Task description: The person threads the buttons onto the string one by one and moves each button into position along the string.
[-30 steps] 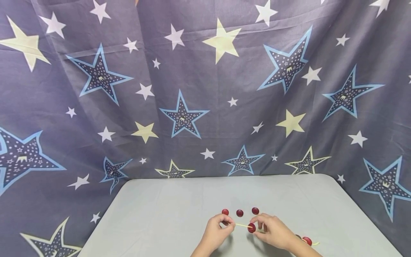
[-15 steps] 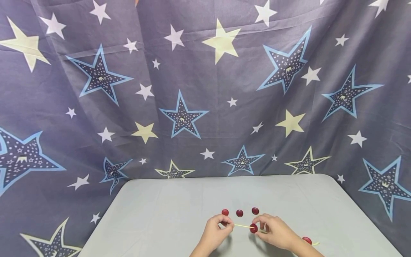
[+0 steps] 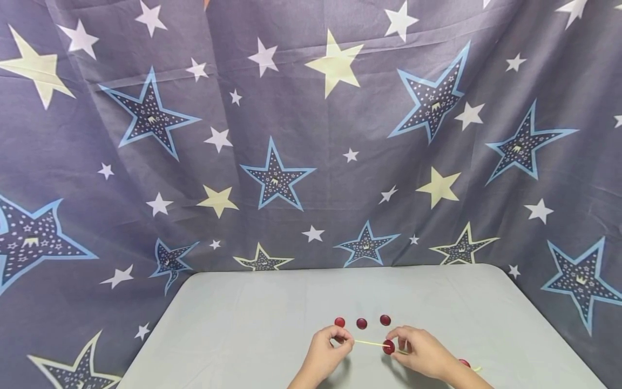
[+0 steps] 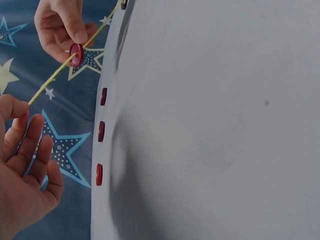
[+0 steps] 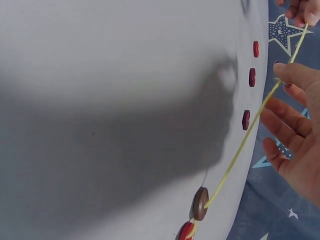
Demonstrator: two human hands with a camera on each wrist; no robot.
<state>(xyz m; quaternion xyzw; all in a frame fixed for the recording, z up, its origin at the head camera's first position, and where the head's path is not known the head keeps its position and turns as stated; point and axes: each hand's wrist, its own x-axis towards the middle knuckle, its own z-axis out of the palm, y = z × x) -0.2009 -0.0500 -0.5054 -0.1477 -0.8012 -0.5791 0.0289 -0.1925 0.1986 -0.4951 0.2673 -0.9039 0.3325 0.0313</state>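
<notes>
In the head view, my left hand [image 3: 326,351] pinches one end of a yellow string [image 3: 371,343] between thumb and forefinger. My right hand [image 3: 420,352] holds a dark red button [image 3: 389,347] by its edges, thumb against forefinger. The string passes through this button, as the left wrist view shows at the button's [image 4: 76,55] middle. From my left fingers the string runs taut to the button. Beyond my right hand it leads to a brown button [image 5: 200,204] and a bright red button [image 5: 186,231], both threaded on it. The right forearm partly hides these in the head view.
Behind my hands a bright red button [image 3: 339,322] and two dark red buttons, one in the middle [image 3: 362,323] and one at the right [image 3: 385,320], lie in a row on the pale table [image 3: 272,308]. A star-patterned cloth [image 3: 291,108] hangs behind the table.
My right hand has moved a little to the right with the dark red button, which has slid along the string away from my left hand. The left hand keeps its pinch, almost still.
</notes>
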